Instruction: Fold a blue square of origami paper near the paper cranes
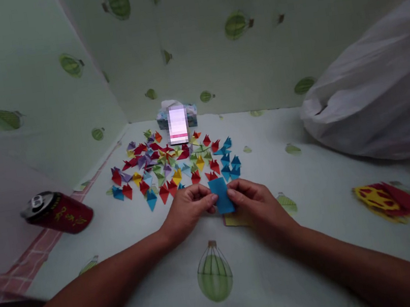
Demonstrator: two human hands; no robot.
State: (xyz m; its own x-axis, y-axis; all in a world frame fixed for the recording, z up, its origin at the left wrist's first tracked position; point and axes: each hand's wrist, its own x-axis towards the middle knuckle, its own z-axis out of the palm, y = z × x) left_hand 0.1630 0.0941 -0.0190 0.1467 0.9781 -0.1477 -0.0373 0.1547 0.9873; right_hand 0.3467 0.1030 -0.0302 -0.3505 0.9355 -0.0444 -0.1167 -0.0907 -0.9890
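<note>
A blue paper rectangle (221,195) is pinched between my two hands, just above the white cloth with green balloon prints (309,179). My left hand (188,208) grips its left edge with thumb and fingers. My right hand (257,206) grips its right edge. Under my right hand lies a small stack of yellow paper (235,220). Just beyond my hands spreads a pile of several small folded paper pieces (170,164) in red, blue, yellow, green and purple.
A red can (57,212) lies on its side at the left. A tissue box (177,116) stands at the back behind the pile. A white plastic bag (376,92) fills the right. A red and yellow print (387,200) marks the cloth.
</note>
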